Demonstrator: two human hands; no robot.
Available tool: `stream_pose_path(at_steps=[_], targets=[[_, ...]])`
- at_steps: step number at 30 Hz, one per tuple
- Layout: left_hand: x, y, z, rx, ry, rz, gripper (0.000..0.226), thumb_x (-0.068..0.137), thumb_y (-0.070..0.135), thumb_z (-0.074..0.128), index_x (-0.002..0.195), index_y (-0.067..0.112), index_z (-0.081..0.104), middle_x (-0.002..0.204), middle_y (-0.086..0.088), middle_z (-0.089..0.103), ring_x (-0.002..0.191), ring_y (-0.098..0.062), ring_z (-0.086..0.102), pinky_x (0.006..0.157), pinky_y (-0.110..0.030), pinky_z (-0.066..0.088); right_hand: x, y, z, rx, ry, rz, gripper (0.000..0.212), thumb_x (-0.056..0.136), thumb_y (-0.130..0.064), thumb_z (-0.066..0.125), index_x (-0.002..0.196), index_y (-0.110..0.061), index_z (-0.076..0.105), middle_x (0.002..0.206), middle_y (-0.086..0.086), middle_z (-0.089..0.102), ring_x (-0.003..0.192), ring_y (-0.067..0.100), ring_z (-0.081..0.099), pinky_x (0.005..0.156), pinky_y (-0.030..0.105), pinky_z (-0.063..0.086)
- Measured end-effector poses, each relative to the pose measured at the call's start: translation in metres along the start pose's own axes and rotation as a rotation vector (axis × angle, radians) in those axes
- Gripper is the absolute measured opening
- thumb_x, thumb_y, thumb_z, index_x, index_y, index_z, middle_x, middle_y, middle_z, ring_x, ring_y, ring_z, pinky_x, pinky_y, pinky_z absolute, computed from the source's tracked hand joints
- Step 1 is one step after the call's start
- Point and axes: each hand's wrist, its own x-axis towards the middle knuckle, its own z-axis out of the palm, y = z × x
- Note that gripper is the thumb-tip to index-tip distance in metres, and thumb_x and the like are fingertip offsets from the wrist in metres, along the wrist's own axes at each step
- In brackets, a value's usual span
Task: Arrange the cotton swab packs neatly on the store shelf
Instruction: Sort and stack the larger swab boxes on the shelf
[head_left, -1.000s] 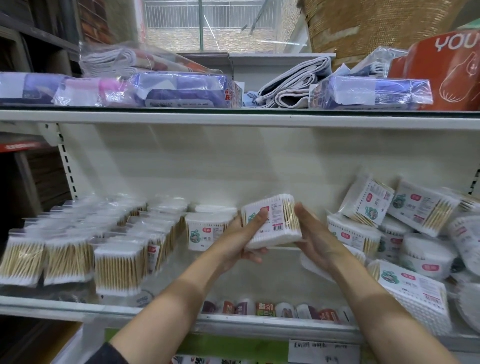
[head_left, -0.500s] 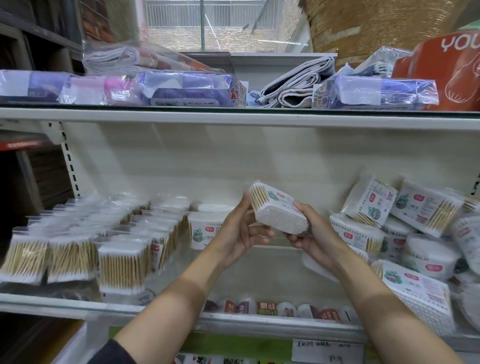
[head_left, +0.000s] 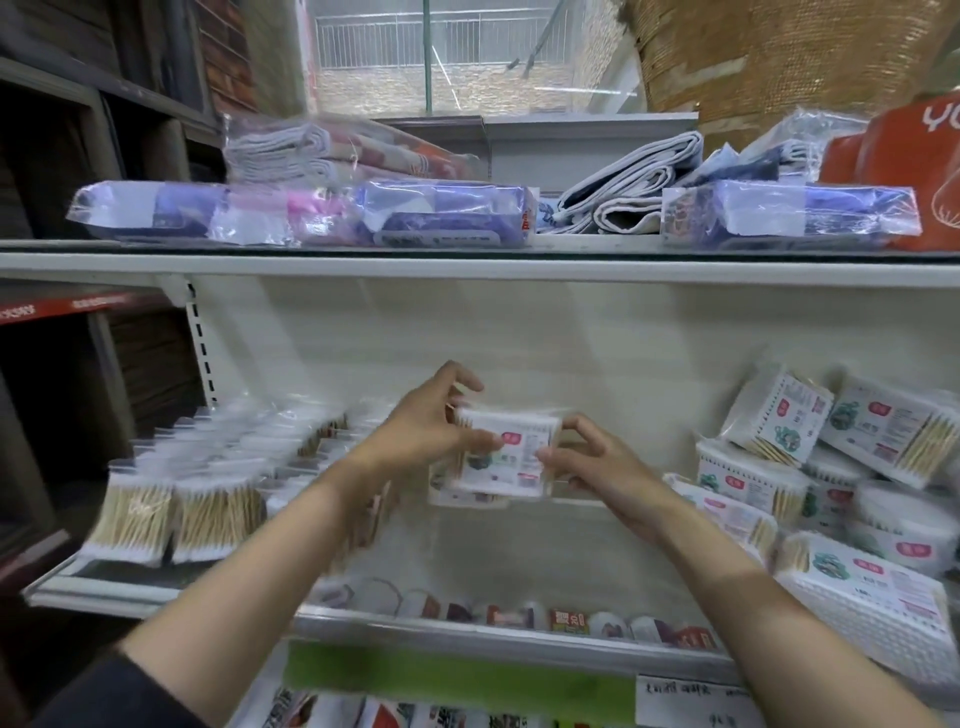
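Holding one cotton swab pack (head_left: 503, 451) between both my hands, label toward me: left hand (head_left: 431, 421) pinches its left edge, right hand (head_left: 597, 465) its right edge. Bagged swab rows (head_left: 171, 512) left of the grip, loose packs (head_left: 810, 467) right, shelf (head_left: 498, 631) below.

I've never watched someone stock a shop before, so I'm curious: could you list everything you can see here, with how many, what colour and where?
Held cotton swab pack: one, white, red-and-green label, mid-shelf between both hands.
Bagged swab rows: many, clear bags of tan sticks, shelf's left side.
Jumbled swab boxes: several, white with red and green print, tilted and piled at right.
Round swab tubs: a few, white, among that pile.
Shelf: white metal, two levels.
Wrapped packs: several, purple and blue plastic, upper level.
Folded cloths: grey-white, upper level.
Orange bag: one, upper right.
Left hand: grips the pack's left end.
Right hand: pinches its right end.
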Motion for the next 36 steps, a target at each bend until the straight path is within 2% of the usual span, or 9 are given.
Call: stream_pose_path(at_steps=[4, 11, 16, 24, 27, 30, 33, 34, 36], targets=[[-0.006, -0.007, -0.028, 0.276, -0.056, -0.038, 0.030, 0.074, 0.022, 0.077, 0.098, 0.022, 0.058, 0.107, 0.003, 0.061, 0.085, -0.007, 0.056, 0.064, -0.015, 0.043, 0.014, -0.001, 0.031, -0.109, -0.030, -0.008, 0.018, 0.084, -0.012, 0.069, 0.093, -0.016, 0.055, 0.093, 0.008, 0.065, 0.074, 0.011, 0.062, 0.061, 0.018, 0.047], [-0.009, -0.024, -0.014, 0.773, -0.053, 0.066, 0.036, 0.076, 0.040, 0.072, 0.107, 0.026, 0.062, 0.113, 0.004, 0.045, 0.110, -0.016, 0.038, 0.085, -0.029, 0.031, 0.014, 0.012, 0.046, -0.430, 0.051, -0.030, 0.039, 0.078, -0.014, 0.074, 0.102, -0.018, 0.043, 0.089, -0.002, 0.057, 0.074, 0.007, 0.054, 0.056, 0.009, 0.042], [-0.005, -0.015, -0.001, 0.911, -0.071, 0.140, 0.048, 0.075, 0.052, 0.066, 0.110, 0.020, 0.059, 0.115, -0.002, 0.041, 0.113, -0.022, 0.033, 0.092, -0.034, 0.029, 0.007, 0.016, 0.042, -0.610, 0.005, 0.024, 0.039, 0.078, -0.018, 0.071, 0.101, -0.020, 0.040, 0.080, -0.008, 0.057, 0.076, 0.012, 0.057, 0.069, 0.028, 0.048], [0.010, 0.021, 0.069, 0.334, 0.057, 0.296, 0.019, 0.085, 0.032, 0.064, 0.097, 0.017, 0.062, 0.096, 0.001, 0.050, 0.095, -0.017, 0.051, 0.078, -0.023, 0.036, -0.024, -0.002, -0.015, -0.596, 0.241, -0.002, 0.023, 0.082, -0.004, 0.059, 0.099, -0.016, 0.049, 0.088, 0.002, 0.060, 0.080, 0.017, 0.056, 0.076, 0.026, 0.044], [0.017, 0.036, 0.107, 0.244, -0.093, 0.235, 0.017, 0.089, 0.025, 0.060, 0.096, 0.010, 0.066, 0.092, -0.008, 0.061, 0.084, -0.020, 0.058, 0.068, -0.025, 0.039, -0.039, -0.004, -0.043, -0.610, 0.327, -0.015, 0.020, 0.085, 0.000, 0.052, 0.101, -0.012, 0.054, 0.086, -0.003, 0.058, 0.073, 0.011, 0.053, 0.069, 0.017, 0.041], [0.020, 0.045, 0.144, 0.325, -0.351, 0.110, 0.039, 0.095, 0.040, 0.050, 0.079, 0.006, 0.060, 0.073, -0.012, 0.052, 0.073, -0.021, 0.050, 0.052, -0.031, 0.026, -0.052, 0.000, -0.066, -0.612, 0.397, -0.001, 0.024, 0.084, 0.005, 0.047, 0.097, -0.014, 0.057, 0.083, -0.004, 0.058, 0.071, 0.010, 0.053, 0.071, 0.016, 0.043], [0.016, 0.052, 0.171, 0.342, -0.429, 0.022, 0.062, 0.094, 0.052, 0.043, 0.082, -0.007, 0.058, 0.088, -0.030, 0.059, 0.089, -0.035, 0.060, 0.048, -0.026, 0.026, -0.061, 0.005, -0.080, -0.603, 0.424, 0.017, 0.030, 0.082, 0.010, 0.044, 0.094, -0.014, 0.058, 0.085, 0.000, 0.060, 0.079, 0.014, 0.055, 0.068, 0.006, 0.040], [0.015, 0.053, 0.176, 0.285, -0.429, 0.008, 0.060, 0.094, 0.050, 0.046, 0.085, -0.007, 0.060, 0.093, -0.029, 0.062, 0.091, -0.031, 0.062, 0.043, -0.020, 0.025, -0.064, 0.007, -0.082, -0.601, 0.427, 0.025, 0.031, 0.082, 0.010, 0.044, 0.095, -0.012, 0.059, 0.086, 0.000, 0.060, 0.081, 0.014, 0.055, 0.068, 0.004, 0.040], [0.016, 0.049, 0.182, 0.161, -0.407, -0.019, 0.045, 0.092, 0.046, 0.053, 0.067, 0.009, 0.055, 0.071, -0.014, 0.057, 0.065, -0.015, 0.055, 0.040, -0.016, 0.026, -0.067, 0.012, -0.086, -0.594, 0.430, 0.032, 0.029, 0.084, 0.008, 0.045, 0.098, -0.012, 0.061, 0.089, -0.001, 0.060, 0.084, 0.012, 0.055, 0.067, 0.002, 0.039]])
